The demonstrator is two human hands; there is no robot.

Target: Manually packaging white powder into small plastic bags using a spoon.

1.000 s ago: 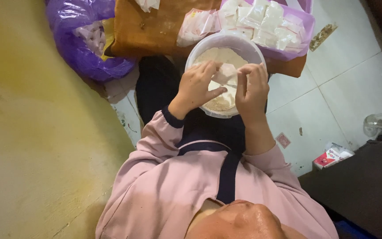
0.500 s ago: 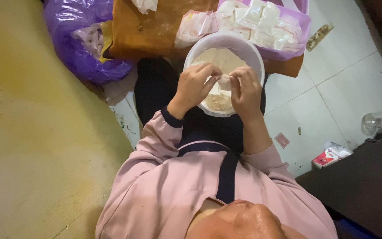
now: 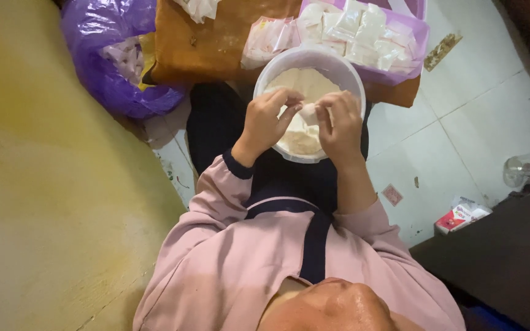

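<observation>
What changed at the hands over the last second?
Little. The left hand and right hand drew closer over the white bowl, fingertips now meeting on a small white dough piece pinched between them. The bowl, the purple bag and the purple tray of white packets stayed put.

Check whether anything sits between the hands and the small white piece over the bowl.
Nothing visible does. The left hand and right hand both pinch the small white piece directly, above the white bowl of pale powder.
</observation>
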